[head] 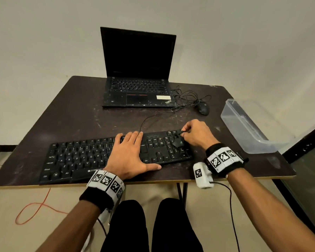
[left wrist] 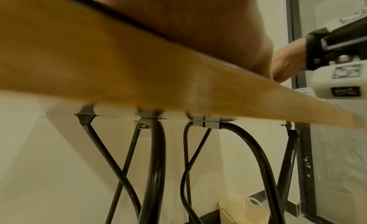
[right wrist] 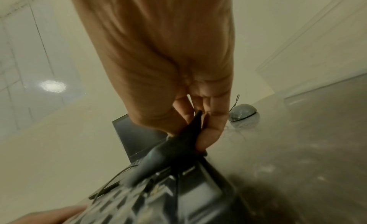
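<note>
A black wired keyboard (head: pixel 76 160) lies along the near edge of the dark table (head: pixel 80 113). My left hand (head: pixel 138 151) lies flat on its middle, fingers straight on the keys and thumb on the front edge. At the keyboard's far right corner, my right hand (head: pixel 183 132) pinches a small black tool (head: pixel 177 142) over the number pad. In the right wrist view the fingertips (right wrist: pixel 210 133) hold the black tool (right wrist: pixel 178 147), which points down at the keyboard (right wrist: pixel 178 203). The left wrist view shows only the table's edge (left wrist: pixel 99 62) and my palm (left wrist: pixel 198 31).
An open black laptop (head: pixel 137 84) with a dark screen stands at the back. Beside it lie a wired mouse (head: pixel 203 108) and its tangled cable. A clear plastic container (head: pixel 247 128) sits at the table's right edge. Under the table are black legs and a cream basket (left wrist: pixel 242 211).
</note>
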A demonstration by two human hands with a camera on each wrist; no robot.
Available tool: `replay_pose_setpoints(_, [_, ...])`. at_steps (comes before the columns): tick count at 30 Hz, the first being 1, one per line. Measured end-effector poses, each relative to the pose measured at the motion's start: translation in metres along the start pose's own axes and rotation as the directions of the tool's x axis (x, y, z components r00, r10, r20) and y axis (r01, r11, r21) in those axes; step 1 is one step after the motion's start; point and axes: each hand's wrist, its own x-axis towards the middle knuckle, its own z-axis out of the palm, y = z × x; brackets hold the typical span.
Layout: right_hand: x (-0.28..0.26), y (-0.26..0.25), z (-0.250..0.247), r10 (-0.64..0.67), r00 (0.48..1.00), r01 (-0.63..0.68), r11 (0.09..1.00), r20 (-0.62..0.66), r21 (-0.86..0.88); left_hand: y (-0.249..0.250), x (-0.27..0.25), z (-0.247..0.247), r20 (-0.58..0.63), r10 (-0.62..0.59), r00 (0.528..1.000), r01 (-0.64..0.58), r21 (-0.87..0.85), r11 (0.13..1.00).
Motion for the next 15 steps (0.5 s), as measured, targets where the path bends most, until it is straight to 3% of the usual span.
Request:
replay_pose_setpoints(4, [-0.028,0.025,0.006,0.03,1.0,-0.03,0.999,0.003,-0.029,-0.002,0.001,0.002,0.004,-0.001,1.0,0.001,-0.008,1.0])
replay_pose_setpoints(11, [0.017,-0.005,-0.003,-0.021,1.0,0.02,1.0,-0.012,-0.02,-0.002,0.0,0.0,0.018,-0.011,1.0,0.011,-0.015,1.0])
replay_pose_setpoints(15, [-0.012,0.023,0.002,0.0,1.0,0.002,0.997,0.03,-0.08,-0.002,0.001,0.0,0.029,-0.012,0.999,0.013,-0.027,1.0])
